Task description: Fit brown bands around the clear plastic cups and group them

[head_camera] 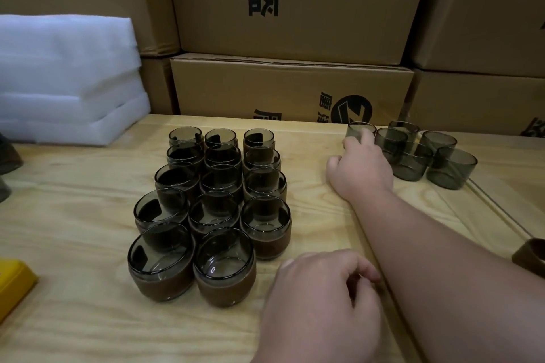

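Observation:
Several smoky clear cups with brown bands (216,206) stand grouped in three rows at the middle of the wooden table (73,215). A cluster of unbanded clear cups (421,156) sits at the back right. My right hand (359,168) reaches across to the leftmost unbanded cup (360,127), and its fingers curl over that cup's near side while the thumb stays apart. My left hand (321,303) rests on the table near the front, right of the banded group, fingers loosely curled and holding nothing. A loose brown band (529,256) lies at the right edge.
Stacked cardboard boxes (292,85) wall off the back of the table. A pile of white foam sheets (67,76) sits at the back left. A yellow object (14,283) lies at the front left edge, with dark items (8,159) above it.

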The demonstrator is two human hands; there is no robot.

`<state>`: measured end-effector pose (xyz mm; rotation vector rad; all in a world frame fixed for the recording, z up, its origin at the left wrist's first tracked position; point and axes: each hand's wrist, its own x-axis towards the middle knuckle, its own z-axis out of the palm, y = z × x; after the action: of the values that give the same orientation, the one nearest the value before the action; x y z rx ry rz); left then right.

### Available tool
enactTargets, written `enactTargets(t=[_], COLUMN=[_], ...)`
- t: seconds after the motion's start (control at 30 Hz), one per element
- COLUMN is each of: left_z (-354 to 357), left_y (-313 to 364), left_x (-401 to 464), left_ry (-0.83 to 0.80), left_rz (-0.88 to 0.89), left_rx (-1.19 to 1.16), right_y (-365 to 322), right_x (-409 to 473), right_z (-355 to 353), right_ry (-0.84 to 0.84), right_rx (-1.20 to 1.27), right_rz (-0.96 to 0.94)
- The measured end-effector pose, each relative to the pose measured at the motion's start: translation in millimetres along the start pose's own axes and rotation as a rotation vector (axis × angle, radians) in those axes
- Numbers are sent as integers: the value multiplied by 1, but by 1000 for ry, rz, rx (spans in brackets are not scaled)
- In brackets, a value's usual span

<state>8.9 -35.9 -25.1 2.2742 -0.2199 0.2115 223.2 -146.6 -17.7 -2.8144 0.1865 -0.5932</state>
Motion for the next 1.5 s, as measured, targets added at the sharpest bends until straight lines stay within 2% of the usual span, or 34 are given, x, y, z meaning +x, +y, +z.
enactTargets(t=[0.47, 0.7, 0.8, 0.9, 1.07, 1.17, 1.27, 1.4, 1.5], left_z=[3, 4, 4, 2, 0, 1, 0, 2, 2], left_y=[-4, -4, -3, -4, -3, -1, 1, -1, -2], left_x=[1, 1, 2, 2, 0, -1, -2, -2, -1], left_ry=[-15, 17, 53, 71, -42, -72, -46, -1, 15], left_rz=[-51, -71, -85, -117, -89, -6, 36, 14, -8], left_rx=[-86, -193, -215, -225, -136, 5, 38, -5, -139], right_y=[5, 15, 20, 30, 45, 52, 53, 49, 45], right_x=[-18, -75, -113, -157, -217, -221, -209, -197, -191], right_z=[-7, -28, -47, -71, -99, -102, -102, -98, -99], right_ry=[135, 120, 105, 126, 187, 169, 65, -47, -89], right_rx=[112, 250, 397, 686, 1101, 1173, 1270, 1347, 1444], right_rz=[-35, -74, -87, -96, 50, 178, 297, 285, 237])
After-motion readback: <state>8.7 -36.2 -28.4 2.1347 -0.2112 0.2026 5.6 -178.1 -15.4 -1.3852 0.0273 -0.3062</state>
